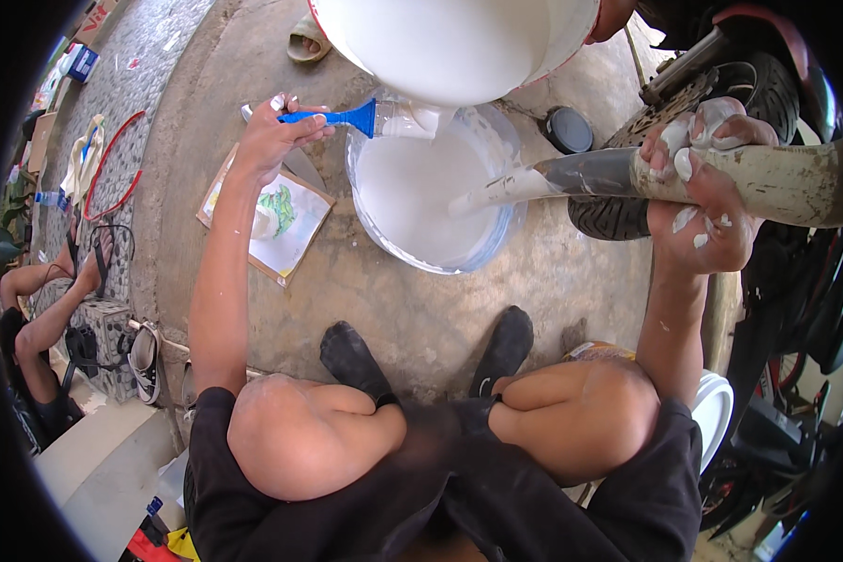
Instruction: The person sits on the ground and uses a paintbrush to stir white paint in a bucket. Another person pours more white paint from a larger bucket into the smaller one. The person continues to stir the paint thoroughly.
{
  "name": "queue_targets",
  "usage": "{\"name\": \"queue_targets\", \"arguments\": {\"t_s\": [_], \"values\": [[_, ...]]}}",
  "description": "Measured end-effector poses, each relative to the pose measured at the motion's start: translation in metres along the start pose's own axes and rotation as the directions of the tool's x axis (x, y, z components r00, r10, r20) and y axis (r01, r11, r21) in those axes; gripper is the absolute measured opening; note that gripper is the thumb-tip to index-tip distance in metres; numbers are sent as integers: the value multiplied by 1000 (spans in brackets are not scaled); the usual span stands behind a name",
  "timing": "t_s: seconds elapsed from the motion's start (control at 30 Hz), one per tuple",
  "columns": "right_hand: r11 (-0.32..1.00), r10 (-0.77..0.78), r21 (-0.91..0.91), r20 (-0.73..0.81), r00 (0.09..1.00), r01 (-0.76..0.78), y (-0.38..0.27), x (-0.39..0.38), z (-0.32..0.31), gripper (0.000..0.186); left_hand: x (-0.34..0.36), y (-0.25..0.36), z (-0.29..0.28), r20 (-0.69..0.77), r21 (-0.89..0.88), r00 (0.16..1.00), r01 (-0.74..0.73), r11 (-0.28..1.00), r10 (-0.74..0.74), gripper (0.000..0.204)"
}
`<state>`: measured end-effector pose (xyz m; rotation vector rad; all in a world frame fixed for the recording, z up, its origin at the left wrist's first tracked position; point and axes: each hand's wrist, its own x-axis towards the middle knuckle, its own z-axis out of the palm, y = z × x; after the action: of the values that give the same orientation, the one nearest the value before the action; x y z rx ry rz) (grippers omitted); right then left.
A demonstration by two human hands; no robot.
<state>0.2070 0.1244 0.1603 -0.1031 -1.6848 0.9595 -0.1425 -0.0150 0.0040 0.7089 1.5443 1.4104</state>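
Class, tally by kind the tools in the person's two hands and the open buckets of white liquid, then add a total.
Blue-handled brush, left hand: 1
Thick pole, right hand: 1
Lower bucket and upper bucket: 2
Total: 4

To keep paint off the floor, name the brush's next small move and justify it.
Probably wipe the brush against the lower bucket with the left hand: its tip is coated white and appears just over that bucket, while the right hand is busy gripping a pole that reaches into the white paint.
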Motion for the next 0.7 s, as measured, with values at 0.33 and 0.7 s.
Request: {"name": "queue_targets", "arguments": {"t_s": [0.33,0.7], "values": [[1000,-29,-3,7,1000,29,2,0,-1,6,7,1,6,-20,40,1000,-16,999,16,25],[1000,-9,-10,12,1000,9,-2,-1,1,4,7,1,6,1,9,1000,-17,1000,17,28]]}}
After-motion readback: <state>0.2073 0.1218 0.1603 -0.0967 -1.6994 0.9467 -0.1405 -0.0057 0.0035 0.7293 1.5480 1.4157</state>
